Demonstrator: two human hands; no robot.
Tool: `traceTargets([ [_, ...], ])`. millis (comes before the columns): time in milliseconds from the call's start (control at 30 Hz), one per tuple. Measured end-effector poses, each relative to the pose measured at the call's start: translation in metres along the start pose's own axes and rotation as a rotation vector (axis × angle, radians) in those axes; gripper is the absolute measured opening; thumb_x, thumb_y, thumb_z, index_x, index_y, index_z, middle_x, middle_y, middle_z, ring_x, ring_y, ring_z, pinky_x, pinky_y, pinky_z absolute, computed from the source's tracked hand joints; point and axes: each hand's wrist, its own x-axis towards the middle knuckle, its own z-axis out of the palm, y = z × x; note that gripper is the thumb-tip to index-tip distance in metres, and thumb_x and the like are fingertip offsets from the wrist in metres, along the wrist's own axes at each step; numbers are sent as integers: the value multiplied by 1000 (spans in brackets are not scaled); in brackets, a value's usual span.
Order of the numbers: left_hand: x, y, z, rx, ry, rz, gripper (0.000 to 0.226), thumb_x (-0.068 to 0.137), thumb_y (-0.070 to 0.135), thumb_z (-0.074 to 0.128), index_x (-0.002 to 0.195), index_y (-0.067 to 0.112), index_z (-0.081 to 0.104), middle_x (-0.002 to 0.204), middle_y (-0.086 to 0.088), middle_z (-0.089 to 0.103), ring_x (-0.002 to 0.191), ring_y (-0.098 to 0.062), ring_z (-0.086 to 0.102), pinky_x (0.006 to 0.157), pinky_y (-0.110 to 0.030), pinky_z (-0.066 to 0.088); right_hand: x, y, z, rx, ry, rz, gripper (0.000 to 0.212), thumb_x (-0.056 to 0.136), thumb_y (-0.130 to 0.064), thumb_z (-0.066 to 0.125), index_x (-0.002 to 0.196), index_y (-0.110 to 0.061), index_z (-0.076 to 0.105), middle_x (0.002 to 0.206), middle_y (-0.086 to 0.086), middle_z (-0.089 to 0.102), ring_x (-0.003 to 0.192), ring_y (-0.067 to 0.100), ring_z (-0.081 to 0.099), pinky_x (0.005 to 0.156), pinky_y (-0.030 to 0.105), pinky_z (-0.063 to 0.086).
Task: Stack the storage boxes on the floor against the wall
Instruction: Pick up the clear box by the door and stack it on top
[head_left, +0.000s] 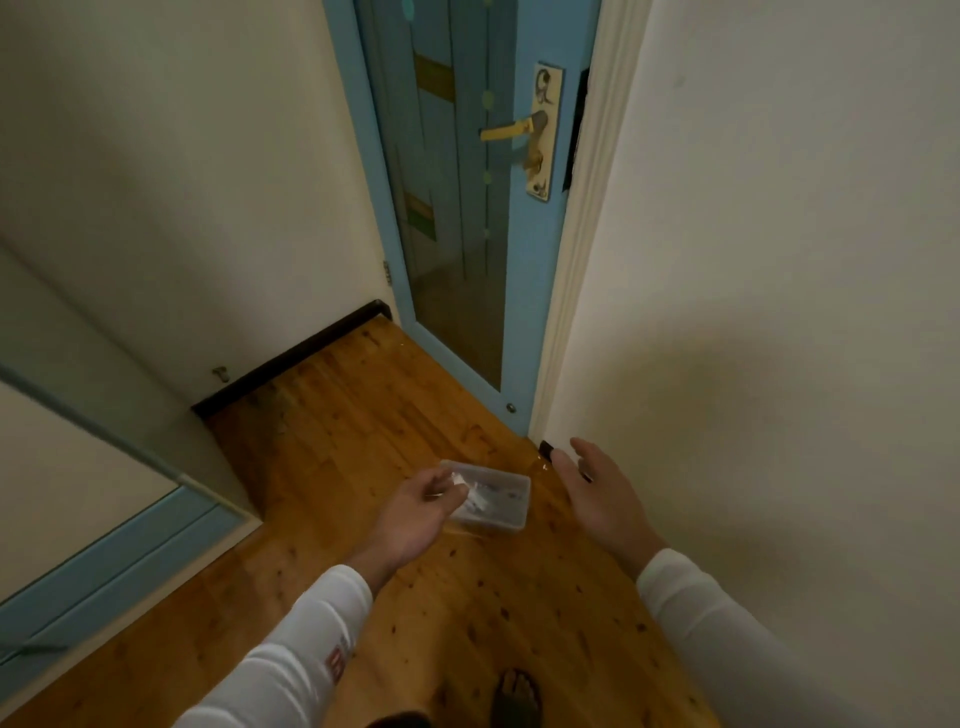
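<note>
Head camera looks forward and down at floor (363, 415) and door (530, 312).

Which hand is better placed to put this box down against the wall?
Left, probably: the left hand grips the box by its edge. The right hand is open and empty, nearer the wall, and could only steady it.

Counted: 1 clear storage box (493, 501), 2 hands (left hand (415, 512), right hand (592, 488)), 1 blue door (530, 312), 1 door handle (511, 130), 1 bare foot (517, 699).
</note>
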Motion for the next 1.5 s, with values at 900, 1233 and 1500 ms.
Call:
traceTargets([
  [900,293,-111,-62,160,-216,-164,53,92,48,57,141,38,41,126,20,51,113,-2,49,80,-18,38,190,47,167,0,215,335,70,87,-69,40,146,-32,36,150,-6,41,133,15,43,102,33,39],
  [1233,367,-237,9,267,-237,-163,65,90,58,54,148,43,30,144,23,40,136,-4,37,97,-23,35,265,184,232,-120,188,284,88,80,-83,29,150,-29,29,154,-2,34,136,17,37,101,30,32],
  [1500,434,-329,73,313,-132,-151,73,92,49,56,154,35,20,159,7,25,145,-16,23,110,-38,32,316,305,284,-153,167,293,81,90,-70,37,154,-24,17,160,-1,20,145,19,23,113,38,26],
])
